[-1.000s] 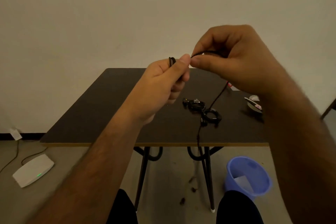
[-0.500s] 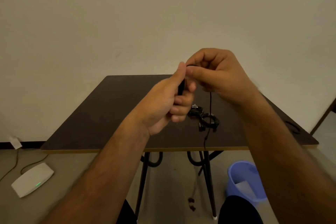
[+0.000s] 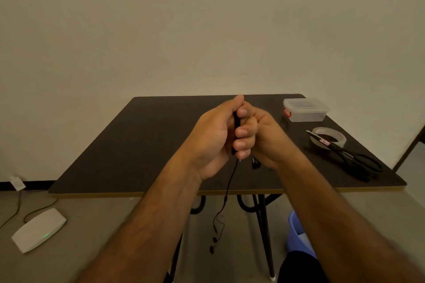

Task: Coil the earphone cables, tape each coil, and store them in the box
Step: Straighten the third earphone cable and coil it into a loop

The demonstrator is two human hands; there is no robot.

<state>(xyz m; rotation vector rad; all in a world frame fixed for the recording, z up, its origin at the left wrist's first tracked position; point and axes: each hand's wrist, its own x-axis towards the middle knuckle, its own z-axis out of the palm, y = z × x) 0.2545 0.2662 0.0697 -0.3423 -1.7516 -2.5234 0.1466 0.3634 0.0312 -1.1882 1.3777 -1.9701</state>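
Plain beige wall fills the upper half of the frame, and below it I see a dark bench (image 3: 128, 145) on black legs over a grey floor. At the centre of the frame my two hands meet above the bench. My left hand (image 3: 213, 135) has its fingers curled round a black coil (image 3: 236, 122), the thumb pointing up at the top. My right hand (image 3: 264, 140) sits just behind and to the right, touching the left; its fingers are bent inward, but I cannot tell whether they pinch the cable. From under the left hand the cable (image 3: 227, 190) hangs past the front bench edge, ending in two earbuds (image 3: 212, 244) low in the frame, above the floor.

At the upper right of the bench stands a clear box (image 3: 305, 110) with a red latch. Nearer, at right, a tape roll (image 3: 331, 136) lies flat, with black scissors (image 3: 354, 161) resting across it. A white device (image 3: 39, 228) with a green light sits on the floor at lower left, and a blue bin (image 3: 296, 232) shows at lower right.
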